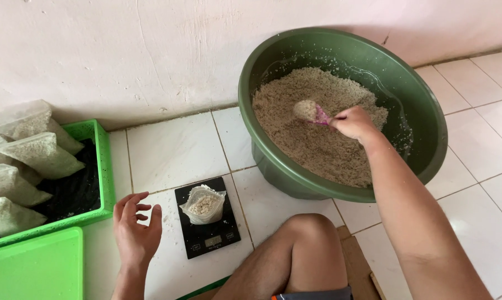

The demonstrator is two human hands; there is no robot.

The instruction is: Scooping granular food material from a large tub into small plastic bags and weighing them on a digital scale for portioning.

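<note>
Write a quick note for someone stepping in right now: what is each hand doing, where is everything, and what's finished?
Right hand: shut on a pink scoop, heaped with grain, over the green basin.
Left hand: open, empty, hovering beside the black scale.
Small bag: open on the scale, partly filled.
Filled bags: lying in the green crate on the left.
Done: several bags filled.
Left: the bag on the scale isn't full; plenty of grain remains in the basin.

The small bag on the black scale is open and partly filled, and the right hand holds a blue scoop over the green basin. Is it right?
Not quite: in the head view the scoop in the right hand is pink, not blue. The rest holds.
</note>
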